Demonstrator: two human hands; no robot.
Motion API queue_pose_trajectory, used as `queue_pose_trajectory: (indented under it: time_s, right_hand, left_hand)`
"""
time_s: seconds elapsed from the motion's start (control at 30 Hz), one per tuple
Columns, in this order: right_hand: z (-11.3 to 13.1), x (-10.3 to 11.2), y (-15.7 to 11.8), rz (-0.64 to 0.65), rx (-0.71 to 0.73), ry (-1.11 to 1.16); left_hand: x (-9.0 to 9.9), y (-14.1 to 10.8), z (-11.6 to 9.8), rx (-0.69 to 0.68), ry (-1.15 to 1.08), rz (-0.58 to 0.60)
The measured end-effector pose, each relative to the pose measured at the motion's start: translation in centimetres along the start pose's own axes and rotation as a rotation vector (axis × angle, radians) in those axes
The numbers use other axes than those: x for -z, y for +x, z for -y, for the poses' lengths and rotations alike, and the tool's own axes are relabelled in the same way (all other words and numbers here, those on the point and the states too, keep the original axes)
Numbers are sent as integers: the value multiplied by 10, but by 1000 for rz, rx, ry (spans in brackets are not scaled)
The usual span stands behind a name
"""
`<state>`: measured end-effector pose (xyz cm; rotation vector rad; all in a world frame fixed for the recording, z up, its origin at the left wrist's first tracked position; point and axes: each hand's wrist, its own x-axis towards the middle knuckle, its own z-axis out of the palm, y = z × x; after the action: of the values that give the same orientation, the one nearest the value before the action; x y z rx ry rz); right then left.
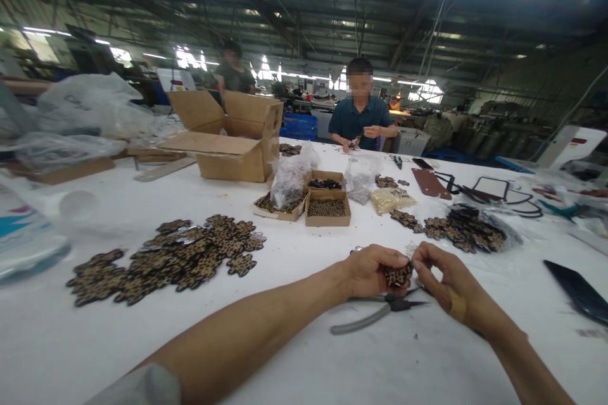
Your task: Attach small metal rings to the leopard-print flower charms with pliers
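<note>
A leopard-print patch (398, 274) is pinched in the left hand (373, 271), apparently to be steadied for the right hand (444, 278), whose fingertips are held close at its edge; whether anything is gripped there cannot be told. Grey-handled pliers (390, 307) are laid beneath, likely for easy reach.

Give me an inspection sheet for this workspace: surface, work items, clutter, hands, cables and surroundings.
Surface: white table, small dark specks on it.
Work items: leopard-print piece in hand; left pile of similar pieces; pliers lying by the hands.
Clutter: open cardboard box, small carton of tiny parts, dark flat object at right.
Hands: left hand grips the piece; right hand has fingertips at its edge, hold unclear.
Cables: thin cord at far right.
Surroundings: co-worker opposite, another person behind.
</note>
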<state>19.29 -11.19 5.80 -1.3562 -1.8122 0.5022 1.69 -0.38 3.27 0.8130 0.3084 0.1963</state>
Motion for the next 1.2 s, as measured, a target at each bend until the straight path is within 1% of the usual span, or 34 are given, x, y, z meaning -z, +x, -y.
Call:
queue_pose_trajectory:
  time_s: [0.2, 0.3, 0.37, 0.43, 0.5, 0.57, 0.63, 0.7, 0.83, 0.9, 0.97, 1.03, 1.13, 1.2]
  right_hand:
    - [5, -1, -1, 5, 17, -6]
    - [0, 0, 1, 4, 20, 12]
    - [-15, 2, 3, -26, -7, 17]
    - [-39, 7, 5, -115, -66, -10]
    - [-67, 12, 6, -209, -144, -99]
    - [-91, 17, 6, -227, -220, -244]
    - [-106, 18, 4, -210, -272, -328]
    - [-111, 16, 3, -193, -301, -345]
    - [-107, 8, 4, -184, -336, -343]
    - [-106, 4, 5, -179, -326, -341]
    - [-110, 1, 7, -169, -296, -338]
    - [-121, -3, 9, -147, -266, -338]
    - [-146, -6, 15, -80, -315, -361]
    - [-157, -7, 20, -33, -334, -384]
  left_hand:
    - [2, 3, 4, -33, 34, -50]
    - [5, 5, 5, -52, 29, -77]
    - [7, 7, 5, -73, 25, -96]
    - [9, 10, 6, -102, 23, -129]
    - [12, 12, 6, -139, 28, -189]
    - [16, 14, 6, -173, 33, -261]
    - [21, 17, 6, -191, 30, -309]
    - [26, 19, 7, -196, 19, -330]
    - [31, 21, 9, -205, 5, -347]
    - [30, 20, 11, -221, 13, -360]
    - [30, 18, 15, -237, 30, -387]
    - [32, 17, 20, -241, 29, -429]
    - [39, 19, 25, -256, 11, -436]
    - [42, 19, 27, -262, 12, -443]
